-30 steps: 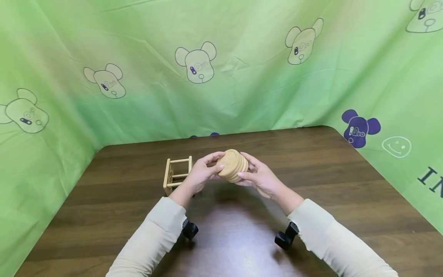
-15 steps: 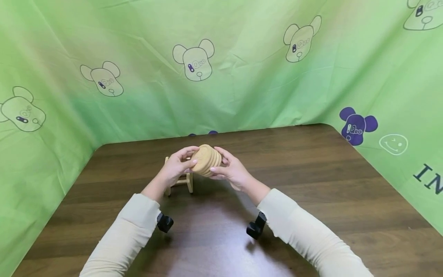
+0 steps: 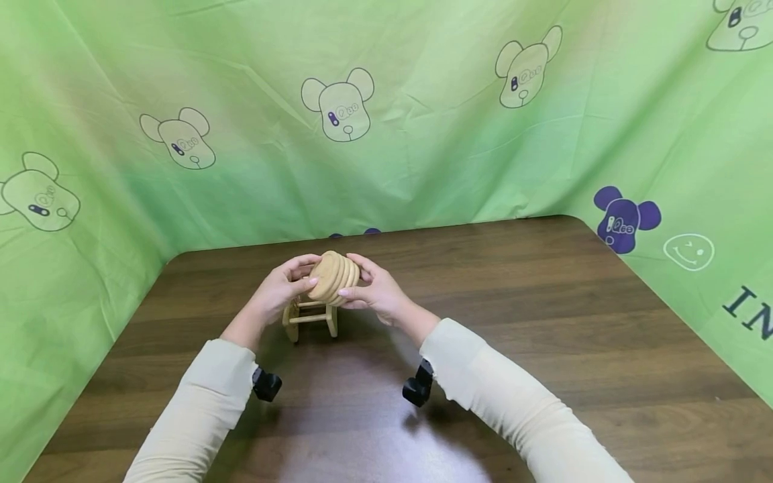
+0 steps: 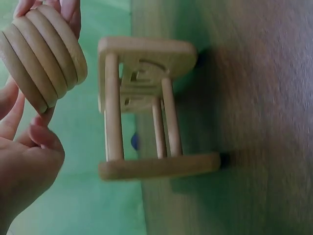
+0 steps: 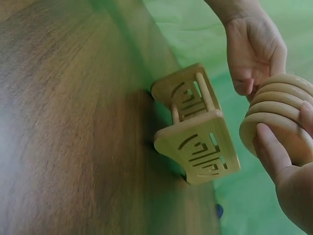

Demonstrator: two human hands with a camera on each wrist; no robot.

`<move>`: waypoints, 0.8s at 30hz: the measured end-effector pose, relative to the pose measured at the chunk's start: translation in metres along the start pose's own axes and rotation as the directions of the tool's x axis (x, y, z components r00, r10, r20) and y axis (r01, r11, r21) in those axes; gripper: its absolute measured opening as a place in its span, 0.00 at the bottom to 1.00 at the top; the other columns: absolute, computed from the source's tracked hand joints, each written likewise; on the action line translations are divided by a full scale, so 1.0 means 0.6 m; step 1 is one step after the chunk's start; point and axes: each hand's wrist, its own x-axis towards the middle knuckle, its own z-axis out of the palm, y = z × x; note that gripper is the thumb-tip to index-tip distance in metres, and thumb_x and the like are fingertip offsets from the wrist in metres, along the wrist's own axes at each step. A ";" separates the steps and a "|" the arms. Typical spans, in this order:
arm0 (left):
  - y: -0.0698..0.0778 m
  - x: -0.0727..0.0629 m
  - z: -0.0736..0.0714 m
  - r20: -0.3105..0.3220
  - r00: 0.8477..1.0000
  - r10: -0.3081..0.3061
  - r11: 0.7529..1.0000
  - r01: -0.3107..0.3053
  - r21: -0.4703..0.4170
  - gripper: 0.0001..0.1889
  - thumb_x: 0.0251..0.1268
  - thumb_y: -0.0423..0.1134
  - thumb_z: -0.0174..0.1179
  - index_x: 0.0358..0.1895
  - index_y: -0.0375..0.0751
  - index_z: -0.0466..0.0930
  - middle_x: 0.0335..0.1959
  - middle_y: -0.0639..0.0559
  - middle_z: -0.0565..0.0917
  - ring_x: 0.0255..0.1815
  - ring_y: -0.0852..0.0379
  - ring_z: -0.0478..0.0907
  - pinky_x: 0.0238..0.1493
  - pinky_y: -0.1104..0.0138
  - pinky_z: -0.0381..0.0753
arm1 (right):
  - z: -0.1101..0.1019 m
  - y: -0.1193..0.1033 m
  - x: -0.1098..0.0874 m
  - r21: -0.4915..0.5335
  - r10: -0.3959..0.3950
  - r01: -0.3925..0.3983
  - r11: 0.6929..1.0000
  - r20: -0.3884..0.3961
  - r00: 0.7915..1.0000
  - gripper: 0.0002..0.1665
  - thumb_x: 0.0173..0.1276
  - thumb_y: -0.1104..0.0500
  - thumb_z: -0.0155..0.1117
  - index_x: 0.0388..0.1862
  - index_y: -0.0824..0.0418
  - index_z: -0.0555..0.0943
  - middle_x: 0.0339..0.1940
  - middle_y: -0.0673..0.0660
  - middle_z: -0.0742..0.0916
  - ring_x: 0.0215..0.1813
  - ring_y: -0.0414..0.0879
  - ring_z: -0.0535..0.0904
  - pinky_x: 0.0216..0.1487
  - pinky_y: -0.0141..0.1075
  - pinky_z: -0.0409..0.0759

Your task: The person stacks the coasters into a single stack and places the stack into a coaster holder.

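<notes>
A stack of several round wooden coasters (image 3: pixel 334 278) is held up in both hands, tilted so that its flat face turns to the left. My left hand (image 3: pixel 274 292) grips the left end, thumb in front and fingers behind. On the other end, my right hand (image 3: pixel 380 292) pinches the stack with its thumb at the lower edge. Just below and behind the coasters stands a small wooden coaster rack (image 4: pixel 159 167), partly hidden by them in the head view. Its end panel (image 5: pixel 177 138) has a cut-out pattern, and round bars join the two ends.
The rack rests on a brown wood-grain table (image 3: pixel 513 295). A green cloth (image 3: pixel 423 168) with printed bear heads hangs behind the table and at both sides. Each wrist carries a small black camera (image 3: pixel 266 384) below the sleeve.
Both hands have carried the stack of coasters leftward, from right of the rack to over it. The stack has turned a little, showing more of its edges. The rack stays in place.
</notes>
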 end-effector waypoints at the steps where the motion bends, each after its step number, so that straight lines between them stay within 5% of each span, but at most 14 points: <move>1: -0.001 0.000 -0.004 0.000 1.000 -0.002 1.000 0.002 -0.002 0.23 0.58 0.27 0.51 0.58 0.29 0.60 0.54 0.31 0.67 0.42 0.60 0.73 0.40 0.65 0.71 | 0.002 0.000 0.002 -0.004 0.004 -0.004 1.000 -0.001 1.000 0.42 0.53 0.81 0.53 0.65 0.63 0.54 0.59 0.68 0.65 0.47 0.60 0.73 0.38 0.46 0.74; 16: -0.011 -0.005 -0.038 0.010 0.999 0.031 0.999 -0.031 -0.023 0.24 0.55 0.20 0.49 0.56 0.27 0.53 0.52 0.24 0.65 0.40 0.62 0.74 0.40 0.68 0.71 | 0.028 0.005 0.024 -0.109 -0.006 0.009 0.994 0.021 1.000 0.43 0.47 0.80 0.59 0.64 0.62 0.59 0.60 0.64 0.67 0.45 0.57 0.75 0.36 0.43 0.76; 24: -0.030 0.000 -0.060 0.072 0.997 -0.026 0.997 0.020 0.080 0.28 0.56 0.27 0.52 0.62 0.32 0.55 0.55 0.28 0.64 0.54 0.44 0.65 0.52 0.56 0.63 | 0.034 0.021 0.035 -0.199 -0.033 0.037 0.979 0.023 0.999 0.44 0.44 0.80 0.63 0.62 0.62 0.62 0.59 0.62 0.69 0.45 0.56 0.75 0.35 0.39 0.76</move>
